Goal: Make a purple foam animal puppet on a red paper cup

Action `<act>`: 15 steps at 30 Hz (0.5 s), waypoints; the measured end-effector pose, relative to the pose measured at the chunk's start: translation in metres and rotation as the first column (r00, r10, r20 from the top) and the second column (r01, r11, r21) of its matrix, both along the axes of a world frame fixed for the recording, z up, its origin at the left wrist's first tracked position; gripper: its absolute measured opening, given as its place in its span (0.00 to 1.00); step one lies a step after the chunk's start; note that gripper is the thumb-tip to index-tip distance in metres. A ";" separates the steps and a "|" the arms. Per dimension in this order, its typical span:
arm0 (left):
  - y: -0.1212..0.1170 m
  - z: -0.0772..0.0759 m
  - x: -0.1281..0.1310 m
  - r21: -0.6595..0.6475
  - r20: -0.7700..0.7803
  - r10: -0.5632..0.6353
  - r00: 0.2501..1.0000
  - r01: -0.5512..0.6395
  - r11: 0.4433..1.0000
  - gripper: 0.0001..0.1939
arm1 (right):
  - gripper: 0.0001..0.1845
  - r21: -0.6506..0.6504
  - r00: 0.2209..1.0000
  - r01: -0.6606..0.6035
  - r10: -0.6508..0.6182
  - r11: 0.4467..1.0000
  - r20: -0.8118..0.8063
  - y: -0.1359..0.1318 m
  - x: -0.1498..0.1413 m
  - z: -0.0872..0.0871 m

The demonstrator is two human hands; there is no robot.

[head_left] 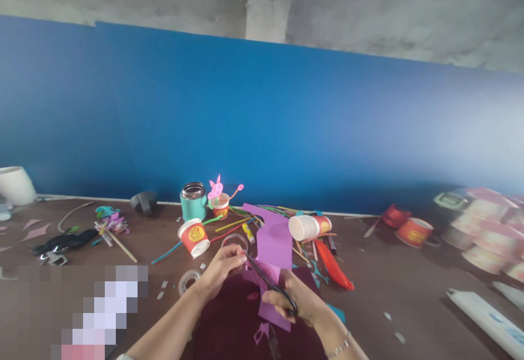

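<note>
My right hand [301,300] grips black scissors [268,282] by the handles, blades pointing up-left into a purple paper sheet [275,245]. My left hand [223,267] pinches the left edge of that sheet, fingers closed on it. The paper stands up over a dark maroon mat [229,327] on the brown table [393,289]. A small purple offcut [261,331] lies on the mat below the hands.
Red paper cups [194,238] and a cup on its side [305,227] lie behind the hands, with a teal jar [193,201], coloured straws [233,224], tape rolls [188,281], a red blade-shaped item [333,266]. Stacked tubs [487,234] sit right; a blue wall [262,125] backs the table.
</note>
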State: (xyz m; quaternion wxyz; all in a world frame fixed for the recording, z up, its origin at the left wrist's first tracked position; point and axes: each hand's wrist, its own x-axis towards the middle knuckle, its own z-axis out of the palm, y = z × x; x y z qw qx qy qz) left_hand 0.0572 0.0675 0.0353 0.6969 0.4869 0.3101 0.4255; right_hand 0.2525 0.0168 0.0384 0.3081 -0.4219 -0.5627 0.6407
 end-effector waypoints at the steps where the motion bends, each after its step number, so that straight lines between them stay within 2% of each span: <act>1: 0.000 0.000 -0.001 -0.005 -0.004 -0.010 1.000 0.010 1.000 0.18 | 0.23 -0.010 1.000 -0.008 0.008 1.000 0.002 0.000 0.001 0.000; 6: 0.005 -0.006 -0.006 -0.025 -0.032 -0.098 0.995 0.097 0.995 0.16 | 0.30 -0.033 0.998 -0.048 0.049 0.998 0.048 0.002 0.005 0.000; 9: 0.007 -0.009 -0.009 -0.030 -0.037 -0.139 0.990 0.137 0.990 0.14 | 0.31 -0.023 0.995 -0.071 0.073 0.997 0.073 0.002 0.007 0.001; 15: 0.009 -0.014 -0.011 -0.029 -0.030 -0.186 0.982 0.185 0.982 0.12 | 0.14 -0.003 0.987 -0.120 0.120 0.993 0.109 0.002 0.008 0.007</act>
